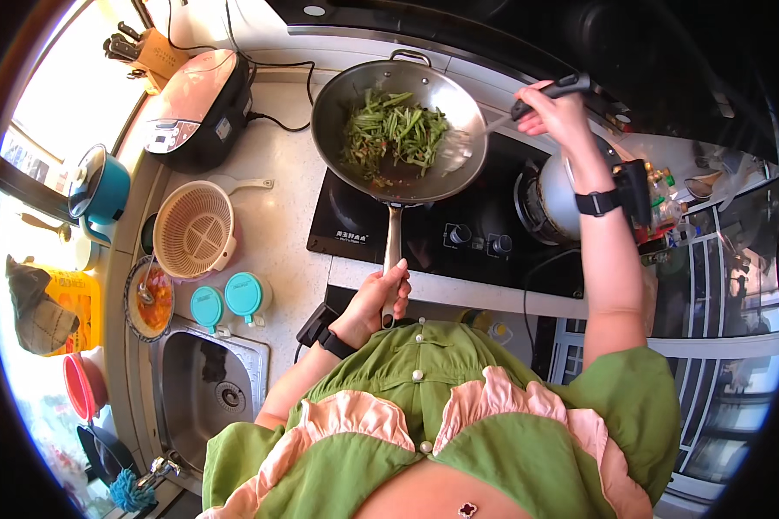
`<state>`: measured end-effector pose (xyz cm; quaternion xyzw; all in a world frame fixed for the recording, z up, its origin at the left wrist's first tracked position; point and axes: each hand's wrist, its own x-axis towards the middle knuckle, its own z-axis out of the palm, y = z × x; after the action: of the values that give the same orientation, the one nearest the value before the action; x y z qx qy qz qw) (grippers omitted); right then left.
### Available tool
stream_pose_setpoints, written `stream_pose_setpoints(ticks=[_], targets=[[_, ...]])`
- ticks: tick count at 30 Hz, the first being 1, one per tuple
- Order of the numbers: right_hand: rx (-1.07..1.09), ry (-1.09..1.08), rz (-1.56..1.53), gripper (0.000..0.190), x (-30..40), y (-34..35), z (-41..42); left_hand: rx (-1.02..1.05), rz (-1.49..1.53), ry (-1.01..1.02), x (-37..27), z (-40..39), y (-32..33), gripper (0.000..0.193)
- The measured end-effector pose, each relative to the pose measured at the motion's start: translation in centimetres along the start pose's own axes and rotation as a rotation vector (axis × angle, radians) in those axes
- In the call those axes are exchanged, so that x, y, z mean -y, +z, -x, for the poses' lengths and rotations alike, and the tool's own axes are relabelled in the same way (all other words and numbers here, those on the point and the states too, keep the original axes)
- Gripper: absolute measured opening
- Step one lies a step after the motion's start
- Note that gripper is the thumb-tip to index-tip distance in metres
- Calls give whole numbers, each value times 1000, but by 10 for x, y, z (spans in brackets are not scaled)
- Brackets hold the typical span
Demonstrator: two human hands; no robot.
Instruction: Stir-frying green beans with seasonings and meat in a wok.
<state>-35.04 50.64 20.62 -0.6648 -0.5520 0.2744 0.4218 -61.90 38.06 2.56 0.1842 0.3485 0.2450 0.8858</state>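
Observation:
My left hand (378, 300) grips the long metal handle (395, 237) of a steel wok (337, 84), which sits on a black glass cooktop (422, 237). Up at the right, my right hand (548, 113) is closed around the black handle (568, 84) of a spatula. Its metal blade (456, 150) is blurred and lies inside the wok at the right side. Sliced green vegetables (396, 130) with small reddish bits are heaped in the middle of the wok.
A lidded pot (558, 194) stands on the right burner. Left are a rice cooker (198, 110), a knife block (159, 58), a plastic colander (195, 227), two turquoise-lidded containers (243, 294), and a bowl of reddish food (159, 305) with a spoon. A steel sink (201, 389) lies at lower left.

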Motion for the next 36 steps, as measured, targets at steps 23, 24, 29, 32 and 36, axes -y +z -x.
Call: stream_pose_setpoints(ticks=[23,24,29,32,36], targets=[[232,-257,-245,19,40,104,-39,114,178,25,8,8,-3,27],[264,-247,-199,19,29,109,-42,108,175,31,9,8,-3,26],[199,-238,-100,15,16,105,-45,72,180,45,11,11,-4,26],[-77,-161,-219,16,18,104,-55,75,166,45,12,10,-4,26],[-204,-156,-288,19,-12,127,-59,81,165,43,13,9,-3,25]])
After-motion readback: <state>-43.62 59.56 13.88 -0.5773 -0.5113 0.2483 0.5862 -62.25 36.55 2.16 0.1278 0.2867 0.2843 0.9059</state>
